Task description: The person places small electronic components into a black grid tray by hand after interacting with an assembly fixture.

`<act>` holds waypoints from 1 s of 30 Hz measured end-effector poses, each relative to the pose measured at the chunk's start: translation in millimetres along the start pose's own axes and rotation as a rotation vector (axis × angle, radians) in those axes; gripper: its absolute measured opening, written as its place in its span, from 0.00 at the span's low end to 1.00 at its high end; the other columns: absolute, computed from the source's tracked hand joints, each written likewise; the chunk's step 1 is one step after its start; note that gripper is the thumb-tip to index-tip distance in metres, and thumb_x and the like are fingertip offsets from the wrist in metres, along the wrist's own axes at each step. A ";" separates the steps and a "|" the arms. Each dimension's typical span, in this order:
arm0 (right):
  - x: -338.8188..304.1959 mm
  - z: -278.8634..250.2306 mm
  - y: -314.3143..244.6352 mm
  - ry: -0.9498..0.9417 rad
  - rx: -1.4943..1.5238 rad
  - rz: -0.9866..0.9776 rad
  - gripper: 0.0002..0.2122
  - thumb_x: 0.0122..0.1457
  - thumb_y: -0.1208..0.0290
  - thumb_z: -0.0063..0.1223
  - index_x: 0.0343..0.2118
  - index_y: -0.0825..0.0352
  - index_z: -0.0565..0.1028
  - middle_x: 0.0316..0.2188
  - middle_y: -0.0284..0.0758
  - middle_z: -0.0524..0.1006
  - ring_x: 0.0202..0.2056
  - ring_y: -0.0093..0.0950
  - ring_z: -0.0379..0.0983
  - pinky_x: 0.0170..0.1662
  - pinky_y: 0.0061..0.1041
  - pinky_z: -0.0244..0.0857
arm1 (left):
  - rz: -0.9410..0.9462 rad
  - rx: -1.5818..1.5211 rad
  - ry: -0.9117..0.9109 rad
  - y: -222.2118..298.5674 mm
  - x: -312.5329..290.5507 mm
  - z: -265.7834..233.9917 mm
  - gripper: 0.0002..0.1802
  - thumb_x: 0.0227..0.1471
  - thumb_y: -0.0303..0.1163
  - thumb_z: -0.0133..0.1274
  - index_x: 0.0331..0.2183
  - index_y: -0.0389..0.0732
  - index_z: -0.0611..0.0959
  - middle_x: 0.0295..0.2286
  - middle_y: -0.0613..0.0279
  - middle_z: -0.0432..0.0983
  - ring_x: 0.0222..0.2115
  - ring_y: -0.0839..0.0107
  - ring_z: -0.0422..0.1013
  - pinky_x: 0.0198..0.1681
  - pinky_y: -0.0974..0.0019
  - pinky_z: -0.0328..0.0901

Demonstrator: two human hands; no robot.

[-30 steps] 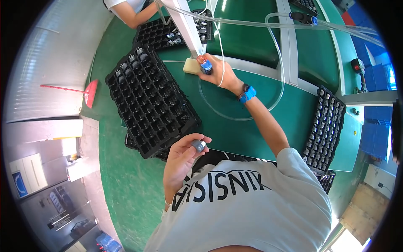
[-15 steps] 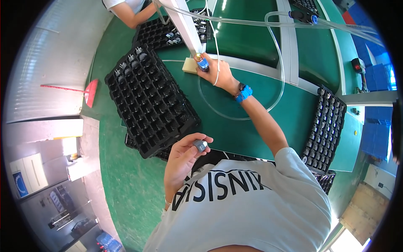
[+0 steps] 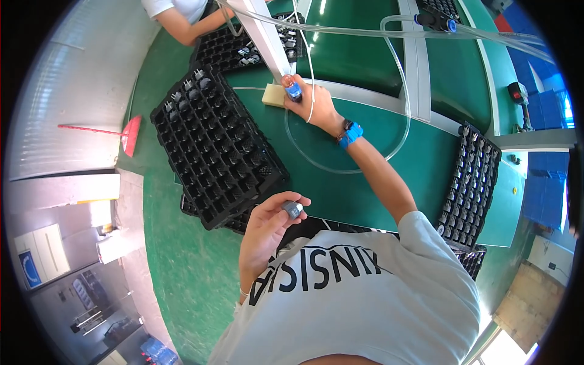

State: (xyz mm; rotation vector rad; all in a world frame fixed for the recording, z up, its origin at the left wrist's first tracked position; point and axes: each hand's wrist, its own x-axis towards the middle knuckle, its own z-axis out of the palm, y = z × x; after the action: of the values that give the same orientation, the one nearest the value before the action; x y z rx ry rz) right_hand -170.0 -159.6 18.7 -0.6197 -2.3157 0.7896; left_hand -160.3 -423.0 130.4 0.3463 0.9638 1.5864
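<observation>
Between the fingertips and thumb of my left hand (image 3: 260,228) is a small grey block-shaped part (image 3: 293,210) with a shiny end, held over the table's near edge. Farther out, my right hand (image 3: 317,108) is wrapped round a short blue-and-dark handheld tool (image 3: 294,92) with an amber end. A pale yellow sponge-like block (image 3: 273,95) lies beside that hand, by the foot of the white post. To the left, a black compartment tray (image 3: 216,146) has several metal-pronged parts in its far rows; its other pockets look dark.
Clear tubing (image 3: 401,73) loops over the green table (image 3: 365,191), and a white cord hangs by my right wrist. A second tray (image 3: 469,185), filled with parts, lies at right. Near another person's arm (image 3: 201,24) is a far tray (image 3: 213,48). The white post (image 3: 264,36) rises ahead.
Both hands keep their holds and nearly the same places. The grey part has tilted slightly in my left fingers, and the far scene has shifted a little leftward.
</observation>
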 end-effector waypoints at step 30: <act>24.6 1.0 27.6 0.404 0.276 -0.102 0.12 0.48 0.68 0.56 0.34 0.65 0.69 0.30 0.40 0.74 0.27 0.35 0.73 0.32 0.28 0.67 | 0.064 0.099 0.070 -6.2 2.6 -3.1 0.19 0.50 0.34 0.53 0.43 0.36 0.71 0.33 0.60 0.68 0.33 0.72 0.67 0.38 0.76 0.63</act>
State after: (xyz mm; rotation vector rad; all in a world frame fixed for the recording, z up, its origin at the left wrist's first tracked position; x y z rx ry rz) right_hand -181.8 -125.8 9.4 -0.4812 -1.8180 0.8311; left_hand -158.9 -422.0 123.3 0.3961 1.0973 1.6205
